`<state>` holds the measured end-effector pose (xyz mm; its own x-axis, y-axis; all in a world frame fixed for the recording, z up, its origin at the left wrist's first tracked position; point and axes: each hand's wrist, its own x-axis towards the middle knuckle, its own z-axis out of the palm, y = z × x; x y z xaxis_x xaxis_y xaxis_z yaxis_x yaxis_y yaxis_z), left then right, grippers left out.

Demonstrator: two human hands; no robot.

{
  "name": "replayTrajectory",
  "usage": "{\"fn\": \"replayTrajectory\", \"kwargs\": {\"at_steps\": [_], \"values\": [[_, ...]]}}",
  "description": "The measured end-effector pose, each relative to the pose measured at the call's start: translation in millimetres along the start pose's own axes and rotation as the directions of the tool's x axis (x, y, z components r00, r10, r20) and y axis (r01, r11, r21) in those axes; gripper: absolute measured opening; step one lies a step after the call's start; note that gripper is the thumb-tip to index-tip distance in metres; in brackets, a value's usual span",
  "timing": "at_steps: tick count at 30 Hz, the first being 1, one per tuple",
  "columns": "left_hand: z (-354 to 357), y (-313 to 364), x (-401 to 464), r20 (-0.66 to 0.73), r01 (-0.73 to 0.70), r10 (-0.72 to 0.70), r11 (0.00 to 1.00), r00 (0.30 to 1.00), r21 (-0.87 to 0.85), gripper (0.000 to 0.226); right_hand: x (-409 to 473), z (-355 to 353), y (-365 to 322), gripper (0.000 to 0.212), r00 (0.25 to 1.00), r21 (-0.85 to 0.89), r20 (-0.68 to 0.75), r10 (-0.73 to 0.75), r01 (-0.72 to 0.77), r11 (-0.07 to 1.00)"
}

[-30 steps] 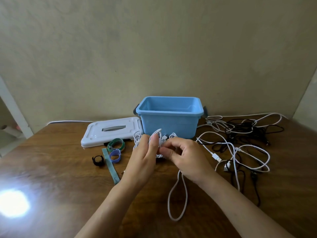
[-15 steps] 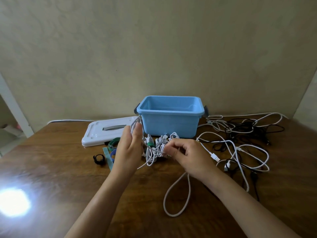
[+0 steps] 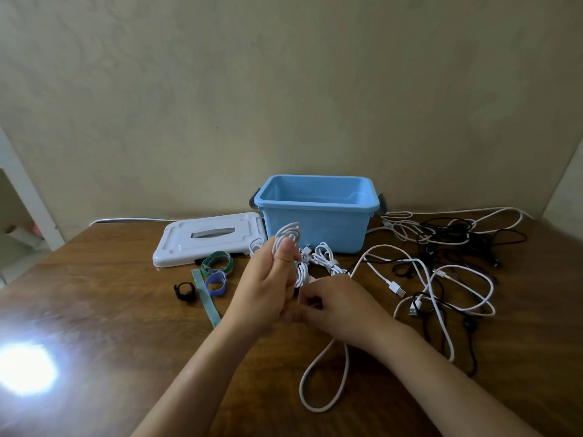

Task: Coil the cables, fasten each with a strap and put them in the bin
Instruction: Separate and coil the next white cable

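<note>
one white cable (image 3: 288,239) is mid-coil right now, its loops standing up out of the left hand (image 3: 268,288), thumb pressed against them, fingers curled round the bundle in front of the blue bin (image 3: 318,227). right hand (image 3: 334,305) sits just below, fingers pinched on the same cable where its loose tail (image 3: 325,380) drops in a long loop onto the table (image 3: 110,357). bin looks empty from here, so nothing seems banked yet. a small white bundle (image 3: 325,260) lies by the bin's front wall, whether strapped i can't tell. straps (image 3: 217,269) wait in a cluster to the left, beside the white lid (image 3: 208,241). plenty left, i'd say: a big tangle of black and white cables (image 3: 441,257) sprawls on the right, uncoiled.
</note>
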<state>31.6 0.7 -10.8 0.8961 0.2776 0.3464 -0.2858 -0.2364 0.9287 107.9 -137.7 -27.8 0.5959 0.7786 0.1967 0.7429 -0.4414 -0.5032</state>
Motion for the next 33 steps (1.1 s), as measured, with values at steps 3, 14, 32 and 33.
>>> {"fn": "replayTrajectory", "kwargs": {"at_steps": [3, 14, 32, 33], "values": [[-3.5, 4.1, -0.7, 0.047, 0.020, -0.020, 1.000, 0.999, 0.005, 0.041, 1.0, -12.4, 6.0, 0.046, 1.000, -0.113, -0.001, 0.018, -0.018, 0.993], [-22.8, 13.2, 4.4, -0.028, 0.044, -0.048, 0.990, 0.998, -0.134, 0.041, -8.3, -44.8, 30.0, 0.063, 0.969, 0.175, -0.229, 0.091, -0.051, 0.983], [-17.9, -7.0, 6.9, -0.069, -0.004, 0.032, 0.930, 0.997, 0.368, 0.050, -5.9, -42.2, 36.8, 0.040, 0.888, 0.121, -0.447, 0.108, -0.060, 0.991], [-16.6, -7.2, 6.7, -0.072, 0.004, 0.025, 0.928, 0.997, 0.373, 0.050, -5.4, -39.3, 35.4, 0.043, 0.889, 0.102, -0.449, 0.092, -0.051, 0.993]]}}
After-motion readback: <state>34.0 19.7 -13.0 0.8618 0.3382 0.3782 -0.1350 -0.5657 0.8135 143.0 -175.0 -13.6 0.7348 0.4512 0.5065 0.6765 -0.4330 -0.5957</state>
